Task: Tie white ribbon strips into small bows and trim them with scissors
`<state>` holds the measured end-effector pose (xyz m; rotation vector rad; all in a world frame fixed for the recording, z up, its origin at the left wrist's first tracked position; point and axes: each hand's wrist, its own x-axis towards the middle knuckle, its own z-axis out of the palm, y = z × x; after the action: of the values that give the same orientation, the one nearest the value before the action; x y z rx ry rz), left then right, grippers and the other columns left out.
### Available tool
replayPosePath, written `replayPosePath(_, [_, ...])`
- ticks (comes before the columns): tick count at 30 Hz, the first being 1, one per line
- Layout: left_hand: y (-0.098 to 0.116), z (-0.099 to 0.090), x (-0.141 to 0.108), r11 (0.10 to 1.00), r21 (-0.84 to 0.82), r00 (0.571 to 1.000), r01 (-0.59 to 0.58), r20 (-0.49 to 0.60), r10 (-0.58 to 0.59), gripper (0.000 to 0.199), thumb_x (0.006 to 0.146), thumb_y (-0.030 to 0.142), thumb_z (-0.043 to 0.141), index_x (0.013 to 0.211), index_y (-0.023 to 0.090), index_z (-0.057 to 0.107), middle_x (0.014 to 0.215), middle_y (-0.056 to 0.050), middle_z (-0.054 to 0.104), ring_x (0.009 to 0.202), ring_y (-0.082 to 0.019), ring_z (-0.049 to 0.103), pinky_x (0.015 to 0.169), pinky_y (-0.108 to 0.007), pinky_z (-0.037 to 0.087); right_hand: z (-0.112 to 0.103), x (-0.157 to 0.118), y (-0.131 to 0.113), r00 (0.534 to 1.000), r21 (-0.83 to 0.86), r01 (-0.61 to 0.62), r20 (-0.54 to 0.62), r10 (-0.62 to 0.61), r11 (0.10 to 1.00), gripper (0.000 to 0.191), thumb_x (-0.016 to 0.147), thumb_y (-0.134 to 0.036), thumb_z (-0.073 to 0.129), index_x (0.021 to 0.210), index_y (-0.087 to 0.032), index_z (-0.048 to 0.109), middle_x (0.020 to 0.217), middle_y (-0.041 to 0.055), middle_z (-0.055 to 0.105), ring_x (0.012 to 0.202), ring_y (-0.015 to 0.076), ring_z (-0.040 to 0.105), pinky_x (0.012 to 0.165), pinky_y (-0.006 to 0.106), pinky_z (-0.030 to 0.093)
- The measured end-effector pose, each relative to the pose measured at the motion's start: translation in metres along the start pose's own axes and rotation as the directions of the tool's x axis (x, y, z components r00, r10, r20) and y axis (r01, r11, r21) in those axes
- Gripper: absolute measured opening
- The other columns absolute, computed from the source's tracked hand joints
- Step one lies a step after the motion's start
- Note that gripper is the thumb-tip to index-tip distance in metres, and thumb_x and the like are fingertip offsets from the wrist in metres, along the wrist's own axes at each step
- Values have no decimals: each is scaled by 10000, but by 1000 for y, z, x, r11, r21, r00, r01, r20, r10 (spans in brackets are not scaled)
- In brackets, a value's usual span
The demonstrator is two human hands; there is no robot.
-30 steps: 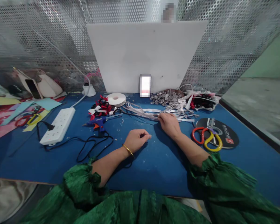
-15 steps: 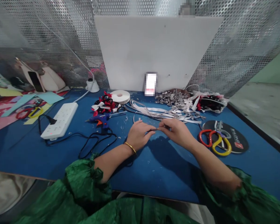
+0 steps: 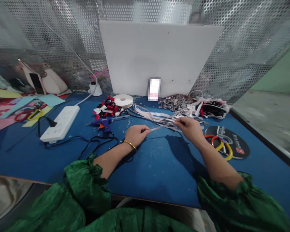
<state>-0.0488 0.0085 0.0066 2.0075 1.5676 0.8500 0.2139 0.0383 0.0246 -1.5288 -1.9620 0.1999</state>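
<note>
Your left grip (image 3: 136,134) and right grip (image 3: 189,129) were both pinched on the narrow ribbon (image 3: 158,128), which ran nearly straight between them above the bench (image 3: 157,174). It was likely light, limp and slightly slippery, best taken flat at either end of that span.

Blue right across the surface (image 3: 147,180), pale silvery strip (image 3: 159,128) near the hub! Blue-and-orange glue gun (image 3: 105,122) at nine, white board (image 3: 157,54) at twelve, red-and-yellow scissors (image 3: 222,140) past three, deep green sleeve (image 3: 244,203) at four, gold bangle (image 3: 130,145) at seven!
</note>
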Motion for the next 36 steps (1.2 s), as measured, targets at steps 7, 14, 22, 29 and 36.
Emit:
replayPosePath(7, [-13,-10,20,990,-135,993,48,-99,-61,210,818,340,569,809,229,746,750,2,731,634,-141,637,658,-252,432,3,8,26,920,262,-200,-281,273,944,275,749,-405,620,612,-166,621,516,-6,516,528,132,426,532,265,297])
replayPosePath(14, [-16,-39,43,976,-193,943,105,-293,-159,180,742,312,637,755,167,743,651,-34,682,666,-173,583,625,-264,381,17,13,19,951,511,-174,-133,278,842,341,800,-404,529,955,-131,665,787,83,700,552,149,572,520,287,461])
replayPosePath(22, [40,-43,18,781,-603,986,165,114,-120,245,747,386,675,788,147,719,697,-41,689,591,-109,574,598,-230,435,-5,-1,-14,935,228,66,-353,19,972,362,832,-344,589,1144,-164,624,1151,149,639,1081,299,577,949,473,416])
replayPosePath(29, [53,-22,-11,304,-863,911,403,410,-44,238,709,320,760,806,109,711,644,-15,634,561,-69,559,580,-184,445,13,-32,-72,917,283,398,-137,-374,873,385,877,-245,589,1258,-234,535,1053,59,688,1026,219,604,918,361,456])
replayPosePath(36, [41,-15,-12,134,-854,863,503,486,-140,179,716,251,751,825,114,714,659,-4,635,555,-59,567,599,-185,460,16,-31,-60,926,212,337,-252,-282,917,139,915,-213,540,963,-239,668,904,23,716,861,189,649,815,336,462])
